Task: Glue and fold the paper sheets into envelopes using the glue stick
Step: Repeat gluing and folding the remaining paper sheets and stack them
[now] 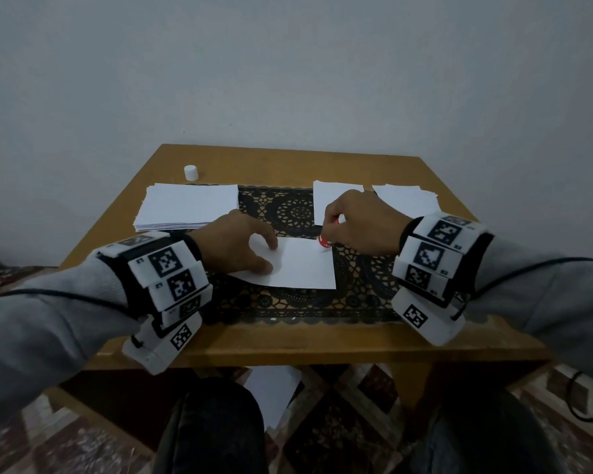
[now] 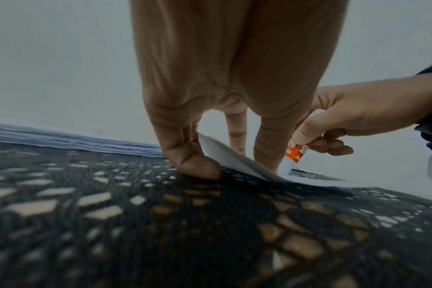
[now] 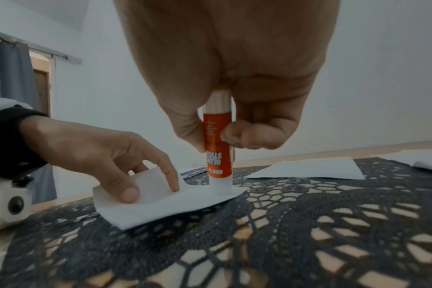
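On the black lace mat (image 1: 288, 306), the left hand's (image 1: 240, 244) straight fingers press a white paper sheet (image 1: 302, 268); the right hand (image 1: 360, 224) grips an orange-and-white glue stick (image 3: 218, 154) upright, tip down on the sheet's far right corner.

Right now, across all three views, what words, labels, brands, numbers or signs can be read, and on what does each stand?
"GLUE STICK", upside down, white on the orange label of the white glue stick that the right hand grips.
A white brand mark below it on the same label: too blurred to read.
Fine print higher on that label: too small to read.
Black-and-white square code markers on the white wrist bands: patterns, no words; their small corner digits are unreadable.
Nothing else bears text.
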A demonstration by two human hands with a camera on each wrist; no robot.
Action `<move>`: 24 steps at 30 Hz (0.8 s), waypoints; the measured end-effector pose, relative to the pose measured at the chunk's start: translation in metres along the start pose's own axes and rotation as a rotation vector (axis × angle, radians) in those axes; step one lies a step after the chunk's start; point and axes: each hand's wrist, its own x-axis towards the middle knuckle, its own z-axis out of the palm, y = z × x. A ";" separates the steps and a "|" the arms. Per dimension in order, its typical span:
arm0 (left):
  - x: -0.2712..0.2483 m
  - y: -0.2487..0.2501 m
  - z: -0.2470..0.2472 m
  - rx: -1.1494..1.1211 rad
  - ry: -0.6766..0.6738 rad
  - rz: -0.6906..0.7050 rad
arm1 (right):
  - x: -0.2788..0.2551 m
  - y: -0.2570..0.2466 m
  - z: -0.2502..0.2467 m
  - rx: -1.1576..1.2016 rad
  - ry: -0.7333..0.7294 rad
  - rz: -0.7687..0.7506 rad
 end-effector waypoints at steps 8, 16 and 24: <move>0.002 0.001 0.003 0.057 -0.027 -0.037 | -0.024 -0.016 0.002 -0.022 -0.063 -0.057; 0.002 0.003 0.002 0.044 -0.038 -0.060 | -0.029 -0.016 -0.028 -0.054 -0.388 -0.112; -0.003 0.006 -0.001 0.003 -0.053 -0.054 | 0.026 -0.007 -0.054 -0.136 -0.117 -0.032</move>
